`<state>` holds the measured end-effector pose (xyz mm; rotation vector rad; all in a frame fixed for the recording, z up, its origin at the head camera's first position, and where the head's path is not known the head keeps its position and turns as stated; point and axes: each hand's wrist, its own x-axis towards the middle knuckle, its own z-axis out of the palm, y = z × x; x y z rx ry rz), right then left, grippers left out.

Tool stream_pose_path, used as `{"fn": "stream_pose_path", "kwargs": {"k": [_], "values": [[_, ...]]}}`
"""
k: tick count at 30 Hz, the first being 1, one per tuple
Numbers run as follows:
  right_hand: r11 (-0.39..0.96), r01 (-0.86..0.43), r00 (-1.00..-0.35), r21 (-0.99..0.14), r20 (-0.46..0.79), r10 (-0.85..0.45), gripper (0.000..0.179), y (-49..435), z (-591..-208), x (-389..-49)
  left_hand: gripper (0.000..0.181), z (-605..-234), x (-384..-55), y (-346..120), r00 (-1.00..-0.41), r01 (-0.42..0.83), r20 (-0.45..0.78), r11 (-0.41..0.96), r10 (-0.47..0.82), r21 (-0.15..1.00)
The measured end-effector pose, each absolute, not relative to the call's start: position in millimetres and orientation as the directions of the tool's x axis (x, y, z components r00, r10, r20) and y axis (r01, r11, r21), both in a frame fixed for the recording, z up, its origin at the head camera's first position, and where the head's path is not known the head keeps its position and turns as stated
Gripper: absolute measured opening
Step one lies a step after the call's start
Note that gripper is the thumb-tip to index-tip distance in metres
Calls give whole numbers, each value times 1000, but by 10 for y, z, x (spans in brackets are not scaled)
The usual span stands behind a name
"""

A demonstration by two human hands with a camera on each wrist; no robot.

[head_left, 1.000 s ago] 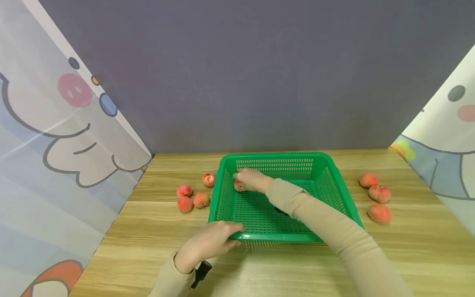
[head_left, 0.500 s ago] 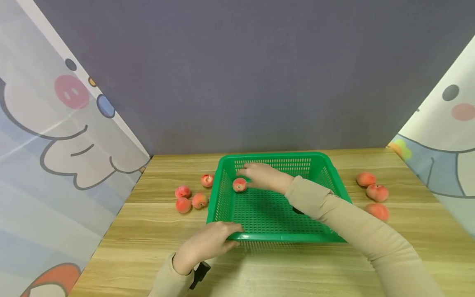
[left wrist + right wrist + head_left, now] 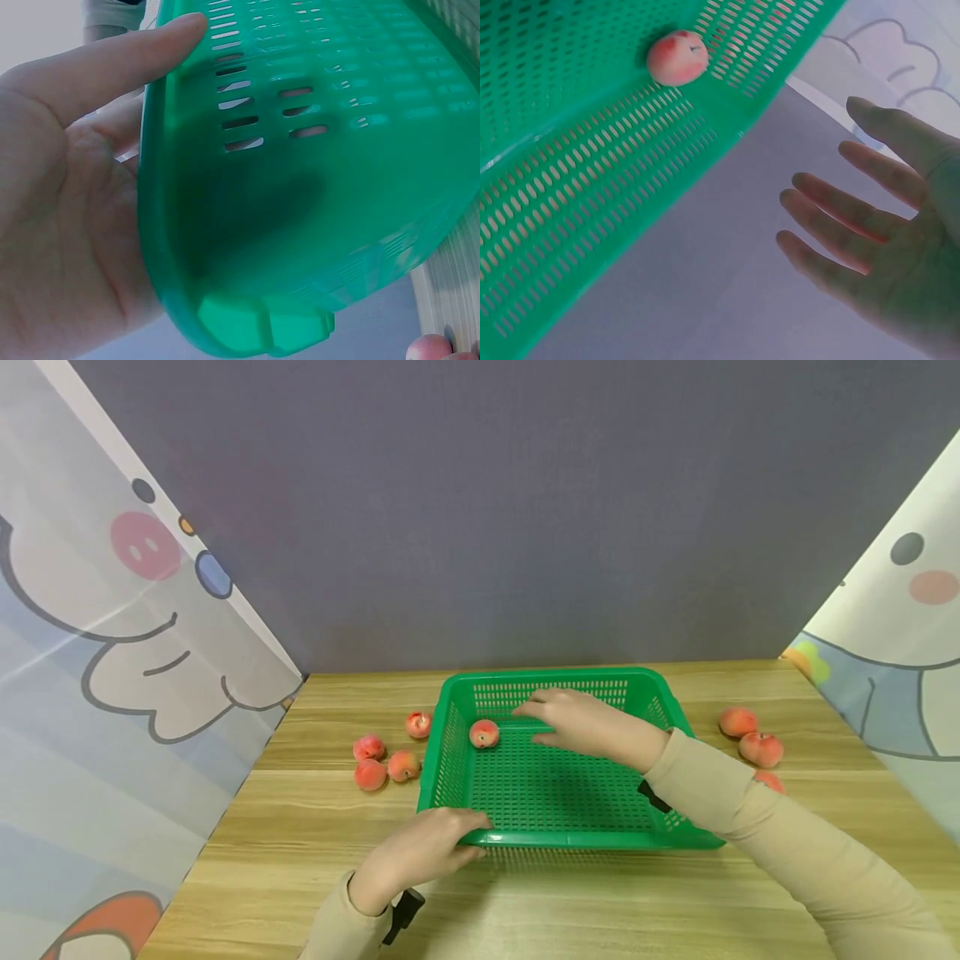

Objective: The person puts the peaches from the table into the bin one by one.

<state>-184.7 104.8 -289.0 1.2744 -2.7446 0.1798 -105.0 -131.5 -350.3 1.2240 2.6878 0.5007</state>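
A green plastic basket (image 3: 570, 839) with slotted walls stands on the wooden table. My left hand (image 3: 423, 847) grips its near rim by the left corner; in the left wrist view the thumb lies on one side of the wall and the fingers are behind it. One flat red-and-yellow peach (image 3: 484, 733) lies on the basket floor near the back left corner. Above the basket's middle, my right hand (image 3: 585, 724) is held with fingers spread and holds nothing. The right wrist view shows its fingers (image 3: 832, 232) extended, apart from the peach (image 3: 677, 58).
Several peaches (image 3: 371, 774) lie on the table left of the basket. On its right side are more peaches (image 3: 761, 749), one partly covered by the right sleeve (image 3: 795, 835). A grey panel (image 3: 540, 527) rises behind the table (image 3: 285, 843), with cartoon-printed sheets (image 3: 165, 693) at both sides.
My right hand has let go of the peach in the basket's back left corner and moved right, its fingers spreading. The left hand has stayed on the rim.
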Motion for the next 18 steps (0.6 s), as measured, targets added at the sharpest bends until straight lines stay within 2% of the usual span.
{"fn": "stream_pose_path", "kwargs": {"k": [6,14,18], "values": [[668,-735,-676,-115,205,-708,44,1298,-2780,-1757,13,-3506,-1052,-1315,-658,707,11,612,753,355],[667,-739,-651,-99,361,-668,42,1621,-2727,-1713,13,-3504,-1044,-1312,-660,702,-1,616,751,357],[683,-717,-679,-136,358,-641,43,1773,-2692,-1660,13,-3502,-1038,-1309,-661,703,-3,621,750,346]]}}
